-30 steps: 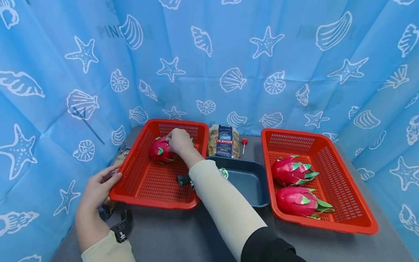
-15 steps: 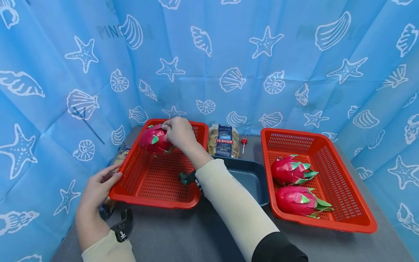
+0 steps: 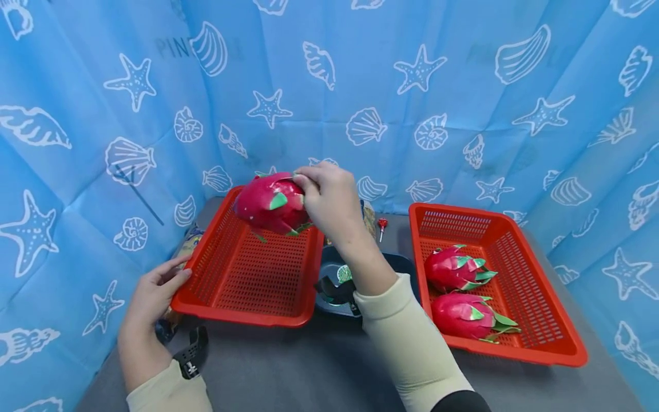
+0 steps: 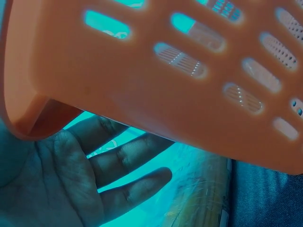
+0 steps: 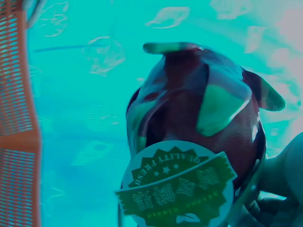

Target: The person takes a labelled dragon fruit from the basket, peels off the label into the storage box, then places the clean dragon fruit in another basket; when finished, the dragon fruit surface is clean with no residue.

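Note:
My right hand (image 3: 333,197) grips a pink dragon fruit (image 3: 270,206) by its leafy end, raised above the left red basket (image 3: 252,321). In the right wrist view, a round green-and-white "Quality Fresh" label shows on the dragon fruit (image 5: 222,113). My left hand (image 3: 151,300) touches the left rim of that basket. Seen from the left wrist, the left hand's fingers (image 4: 128,158) extend fairly straight and spread below the basket wall (image 4: 109,80); some fingertips are hidden. Two more dragon fruits, one (image 3: 455,268) behind the other (image 3: 465,315), lie in the right red basket (image 3: 546,357).
A dark tray (image 3: 404,263) sits between the baskets, partly behind my right forearm, with a small round green-and-white piece (image 3: 344,273) in it. Behind stand a partly hidden pasta bag (image 3: 368,217) and a red lollipop (image 3: 382,222). Another packet (image 3: 191,240) lies left of the left basket.
My right hand has lifted the dragon fruit out of the left basket, first up and left, then up and right toward the camera. My left hand stays at the rim.

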`<state>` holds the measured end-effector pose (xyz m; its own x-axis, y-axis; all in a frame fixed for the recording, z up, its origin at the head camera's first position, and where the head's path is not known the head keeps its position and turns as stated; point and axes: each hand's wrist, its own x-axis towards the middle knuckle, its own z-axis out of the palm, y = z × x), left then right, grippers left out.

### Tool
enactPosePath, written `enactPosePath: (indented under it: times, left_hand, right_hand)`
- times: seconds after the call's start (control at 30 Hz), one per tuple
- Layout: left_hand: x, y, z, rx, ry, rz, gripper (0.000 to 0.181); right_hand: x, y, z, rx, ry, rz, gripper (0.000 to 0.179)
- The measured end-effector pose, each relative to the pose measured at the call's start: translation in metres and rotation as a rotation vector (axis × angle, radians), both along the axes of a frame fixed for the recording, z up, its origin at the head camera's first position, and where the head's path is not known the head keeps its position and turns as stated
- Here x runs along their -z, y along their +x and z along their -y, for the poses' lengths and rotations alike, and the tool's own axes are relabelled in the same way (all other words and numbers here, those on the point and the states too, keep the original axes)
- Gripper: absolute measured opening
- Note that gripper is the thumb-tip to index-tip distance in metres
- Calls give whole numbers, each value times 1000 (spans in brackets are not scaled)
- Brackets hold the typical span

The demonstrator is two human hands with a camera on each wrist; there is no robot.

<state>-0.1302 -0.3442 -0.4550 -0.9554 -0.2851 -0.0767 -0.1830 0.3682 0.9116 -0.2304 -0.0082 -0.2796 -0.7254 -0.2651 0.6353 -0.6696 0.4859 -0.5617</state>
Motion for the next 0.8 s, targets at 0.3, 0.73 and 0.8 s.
enactPosePath:
  times: [0.3, 0.73, 0.8]
  left_hand:
    - [2, -1, 3, 18, -15, -13, 63]
    - [-1, 1, 1, 20, -21, 5, 66]
    - [-2, 0, 0, 25, -17, 7, 66]
  right_hand:
    - [0, 67, -74, 72, -92, -56, 17]
    - [67, 158, -125, 252, 1, 52, 23]
    - [81, 166, -126, 250, 6, 64, 24]
